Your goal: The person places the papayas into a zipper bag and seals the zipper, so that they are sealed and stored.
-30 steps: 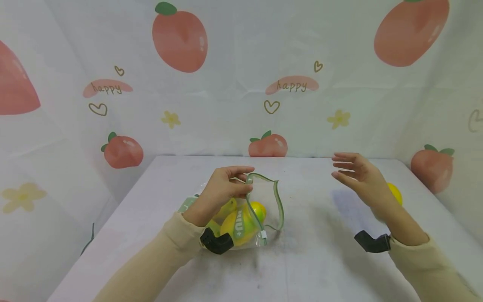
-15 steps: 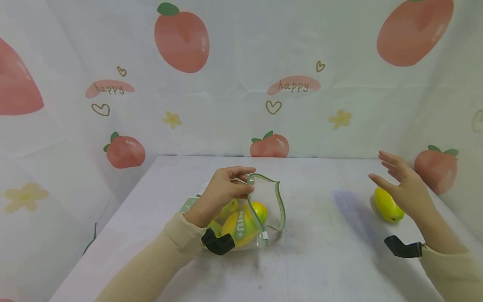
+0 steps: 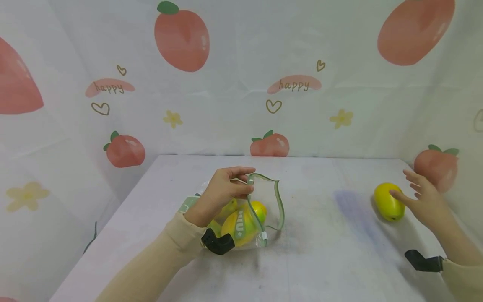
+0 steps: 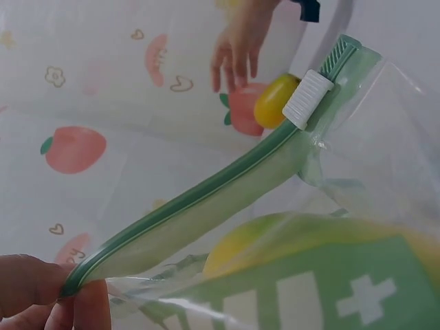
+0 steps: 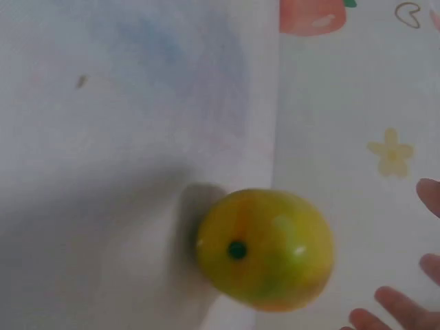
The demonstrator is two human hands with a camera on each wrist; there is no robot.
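Note:
My left hand pinches the green rim of a clear zip bag between thumb and fingers. The bag's mouth gapes to the right, with a white slider at one end of the zip. Inside lie a yellow-green mango and other yellow fruit, partly hidden by the hand and the print. At the table's right side rests a loose yellow mango. Beside it, my right hand has its fingers spread and holds nothing. The thumb overlaps the mango in the head view; the right wrist view shows fingertips apart from it.
A white table spreads under both hands. Behind and at the sides hangs a white cloth printed with peaches, hearts and flowers. The loose mango sits close to the table's right edge.
The right hand has moved right and lower, from left of the loose mango, past it, to its right side, uncovering the mango. Left hand and bag have stayed put.

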